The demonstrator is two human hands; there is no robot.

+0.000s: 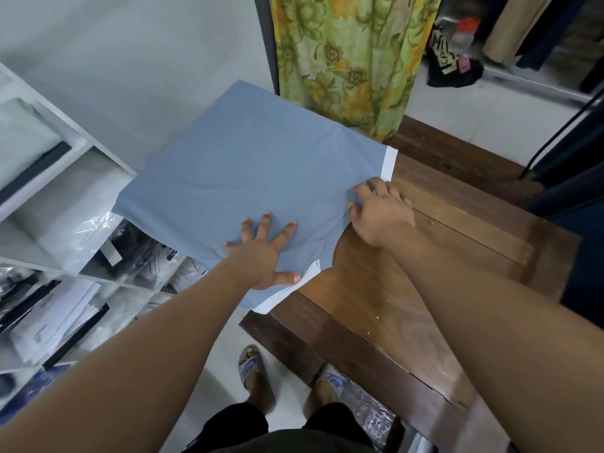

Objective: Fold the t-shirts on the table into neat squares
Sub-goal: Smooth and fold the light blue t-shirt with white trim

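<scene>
A light blue t-shirt (248, 165) with white sleeve trim lies spread over the left part of the brown wooden table (441, 256), its far and left edges hanging past the tabletop. My left hand (264, 253) presses flat on the shirt's near edge with fingers spread. My right hand (382, 212) sits at the shirt's right edge near the neckline, fingers curled and pinching the blue fabric. Small creases radiate from that pinch.
White shelves (55, 197) with plastic-wrapped garments stand at the left. A floral green-yellow curtain (353, 60) hangs behind the table. My feet in sandals (251, 364) show on the white floor below. Dark clothes and clutter lie at the far right.
</scene>
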